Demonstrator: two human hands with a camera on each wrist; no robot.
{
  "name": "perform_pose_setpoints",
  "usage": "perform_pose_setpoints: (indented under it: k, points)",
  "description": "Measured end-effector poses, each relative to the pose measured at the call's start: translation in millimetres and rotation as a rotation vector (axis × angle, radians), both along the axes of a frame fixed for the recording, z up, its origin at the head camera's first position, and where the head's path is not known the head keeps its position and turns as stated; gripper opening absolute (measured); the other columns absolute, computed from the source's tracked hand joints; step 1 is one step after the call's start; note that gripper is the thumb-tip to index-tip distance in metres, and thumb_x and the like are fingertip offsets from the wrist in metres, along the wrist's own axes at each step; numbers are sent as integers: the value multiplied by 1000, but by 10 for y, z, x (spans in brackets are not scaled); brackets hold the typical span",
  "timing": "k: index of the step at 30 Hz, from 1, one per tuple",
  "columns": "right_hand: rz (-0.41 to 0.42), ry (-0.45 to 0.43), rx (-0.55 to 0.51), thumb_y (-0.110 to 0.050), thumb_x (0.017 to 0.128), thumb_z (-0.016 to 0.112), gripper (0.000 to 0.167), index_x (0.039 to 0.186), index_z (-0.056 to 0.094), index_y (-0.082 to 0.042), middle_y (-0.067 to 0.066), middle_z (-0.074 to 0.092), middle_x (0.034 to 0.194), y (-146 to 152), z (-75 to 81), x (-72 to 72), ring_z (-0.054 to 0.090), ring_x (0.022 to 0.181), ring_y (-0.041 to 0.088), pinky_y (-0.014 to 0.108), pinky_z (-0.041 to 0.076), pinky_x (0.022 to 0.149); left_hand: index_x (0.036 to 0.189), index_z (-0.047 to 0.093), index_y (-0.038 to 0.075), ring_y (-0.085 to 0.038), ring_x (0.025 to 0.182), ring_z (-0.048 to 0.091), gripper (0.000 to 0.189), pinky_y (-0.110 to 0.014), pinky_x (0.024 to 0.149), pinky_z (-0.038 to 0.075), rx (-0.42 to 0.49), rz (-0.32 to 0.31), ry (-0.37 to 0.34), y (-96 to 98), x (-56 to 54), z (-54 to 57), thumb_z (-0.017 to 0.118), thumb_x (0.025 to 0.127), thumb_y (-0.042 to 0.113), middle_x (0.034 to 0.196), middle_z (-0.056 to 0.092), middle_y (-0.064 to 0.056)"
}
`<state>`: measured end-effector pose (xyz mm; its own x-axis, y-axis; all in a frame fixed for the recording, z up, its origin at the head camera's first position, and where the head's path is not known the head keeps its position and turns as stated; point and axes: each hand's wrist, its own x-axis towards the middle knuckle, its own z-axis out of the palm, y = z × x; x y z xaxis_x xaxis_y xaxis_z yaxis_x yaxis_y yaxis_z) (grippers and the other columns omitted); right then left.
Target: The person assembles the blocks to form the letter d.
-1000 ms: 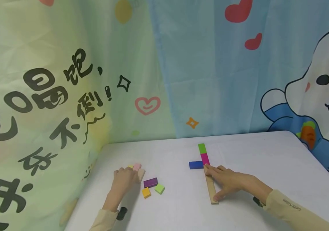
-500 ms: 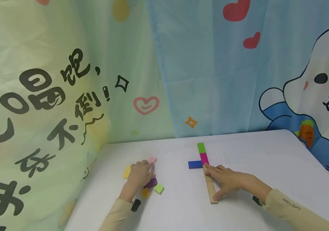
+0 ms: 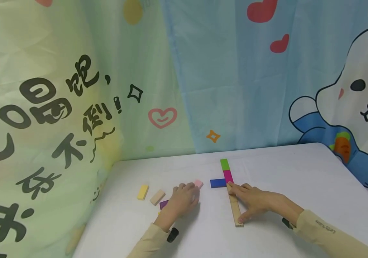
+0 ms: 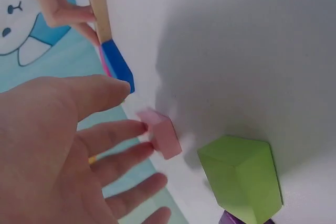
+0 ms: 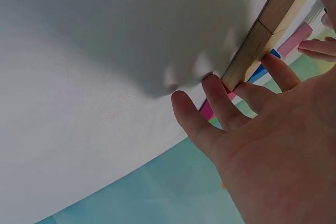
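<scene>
On the white table, my left hand (image 3: 182,199) has its fingers stretched out. Two fingertips touch a pale pink block (image 4: 167,137) from one side, and the thumb stands apart from it. My right hand (image 3: 255,202) rests against a row of plain wooden blocks (image 3: 234,206), forefinger near the far end and thumb at the near end. Beyond that row, a magenta block (image 3: 228,176) and a green block (image 3: 224,164) continue the line. A blue block (image 3: 217,183) lies crosswise at its left side. The left hand hides a light green block (image 4: 239,174) in the head view.
Left of my left hand lie a yellow block (image 3: 143,192), a plain wooden block (image 3: 157,197) and a partly covered purple block (image 3: 163,204). Only a sliver of an orange-yellow block shows beside the left wrist. A printed curtain (image 3: 222,79) hangs behind the table.
My left hand has moved right from the loose blocks, and the pale pink block has shifted right with it toward the blue one. The right hand stays in place on the row.
</scene>
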<state>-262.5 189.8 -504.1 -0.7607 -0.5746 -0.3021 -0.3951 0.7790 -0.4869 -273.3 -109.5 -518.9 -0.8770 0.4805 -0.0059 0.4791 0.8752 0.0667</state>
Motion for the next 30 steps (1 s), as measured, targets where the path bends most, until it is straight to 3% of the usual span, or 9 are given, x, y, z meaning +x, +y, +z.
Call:
perform_pose_setpoints:
  k: [6,11,30]
  points:
    - [-12,-9,10,-55,73,84,93,146,41,-18,9,21,167,-1,7,-5,31,144,38,70,33,109,144,52,17,-31,134,52,47,-51,107,45,47,-20,-92,32,30,-33,58,100,32,153,50,-5]
    - [-9,-8,4,-55,73,84,91,145,42,-18,9,18,168,0,18,7,33,143,39,70,36,107,150,46,20,-31,135,49,55,-49,108,47,5,-28,-69,72,43,-97,61,99,37,154,46,-4]
    - [2,9,6,-56,73,84,91,145,42,-18,9,19,168,11,-7,-2,34,143,41,70,38,106,150,46,24,-28,134,47,55,-45,108,46,-2,-49,-46,164,27,-143,58,100,44,152,46,-2]
